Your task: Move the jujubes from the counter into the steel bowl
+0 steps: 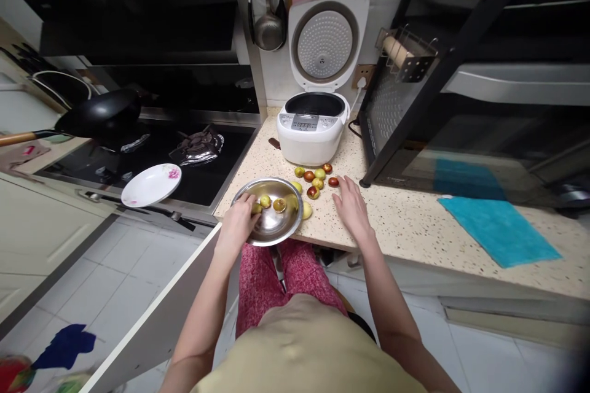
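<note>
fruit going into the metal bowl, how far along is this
Early on. Done: about three small fruits lie in the steel bowl. In hand: the left hand grips the bowl's rim, while the right hand lies open on the counter beside the loose fruits. Left: roughly eight of them remain outside the bowl, near the rice cooker.

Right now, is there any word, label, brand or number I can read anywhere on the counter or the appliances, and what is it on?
No text can be read.
Rice cooker: its control panel shows a display and button marks, too small and blurred to read.
White plate: only a pink flower print, no words.
Metal bowl, small fruits, blue cloth: no lettering visible.
</note>
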`<control>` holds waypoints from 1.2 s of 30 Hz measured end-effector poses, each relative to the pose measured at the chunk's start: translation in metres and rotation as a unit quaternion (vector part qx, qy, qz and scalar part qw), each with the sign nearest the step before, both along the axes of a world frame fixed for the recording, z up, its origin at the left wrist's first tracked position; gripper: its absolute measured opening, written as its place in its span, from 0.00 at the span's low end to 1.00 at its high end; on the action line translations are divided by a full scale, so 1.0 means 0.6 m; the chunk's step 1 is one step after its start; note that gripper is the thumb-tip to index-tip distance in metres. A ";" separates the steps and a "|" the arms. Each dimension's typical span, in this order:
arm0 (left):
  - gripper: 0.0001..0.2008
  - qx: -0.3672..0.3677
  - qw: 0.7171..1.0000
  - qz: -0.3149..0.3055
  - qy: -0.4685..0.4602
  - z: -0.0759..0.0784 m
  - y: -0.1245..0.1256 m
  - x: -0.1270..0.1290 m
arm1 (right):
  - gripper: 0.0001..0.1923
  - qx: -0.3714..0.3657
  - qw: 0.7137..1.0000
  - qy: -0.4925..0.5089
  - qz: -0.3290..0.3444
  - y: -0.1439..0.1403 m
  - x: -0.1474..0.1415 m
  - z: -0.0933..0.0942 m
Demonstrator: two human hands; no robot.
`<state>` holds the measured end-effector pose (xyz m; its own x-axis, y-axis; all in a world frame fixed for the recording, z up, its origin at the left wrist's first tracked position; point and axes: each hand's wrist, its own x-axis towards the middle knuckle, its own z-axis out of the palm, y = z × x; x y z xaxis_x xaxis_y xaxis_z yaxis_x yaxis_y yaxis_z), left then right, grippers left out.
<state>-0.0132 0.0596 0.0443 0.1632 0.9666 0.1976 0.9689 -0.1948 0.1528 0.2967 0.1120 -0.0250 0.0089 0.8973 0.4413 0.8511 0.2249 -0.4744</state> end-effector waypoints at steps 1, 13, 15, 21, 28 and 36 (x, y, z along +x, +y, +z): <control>0.10 0.008 1.000 0.000 -0.005 0.003 -0.006 0.001 | 0.29 -0.003 1.000 -0.007 0.003 0.008 0.001 -0.003; 0.11 0.068 0.988 -0.019 -0.134 0.025 -0.079 0.022 | 0.18 -0.036 0.998 -0.035 0.024 0.027 -0.009 0.015; 0.12 0.067 0.988 -0.024 -0.141 0.025 -0.083 0.027 | 0.16 -0.043 0.999 -0.023 0.020 0.024 -0.009 0.015; 0.12 0.053 0.987 -0.047 -0.146 0.020 -0.089 0.042 | 0.15 -0.038 0.998 0.034 0.028 0.005 -0.007 0.012; 0.10 0.079 0.971 -0.093 -0.208 0.013 -0.089 0.063 | 0.14 0.003 0.993 0.105 0.045 -0.040 -0.024 0.040; 0.11 0.083 0.938 -0.134 -0.309 0.005 -0.082 0.097 | 0.17 0.062 0.974 0.157 0.152 -0.105 -0.091 0.078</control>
<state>0.0452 0.0106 0.0476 0.2007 0.8548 0.4786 0.6189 -0.4894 0.6144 0.2421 0.0489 0.0221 -0.0976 0.8198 0.5643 0.5533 0.5160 -0.6539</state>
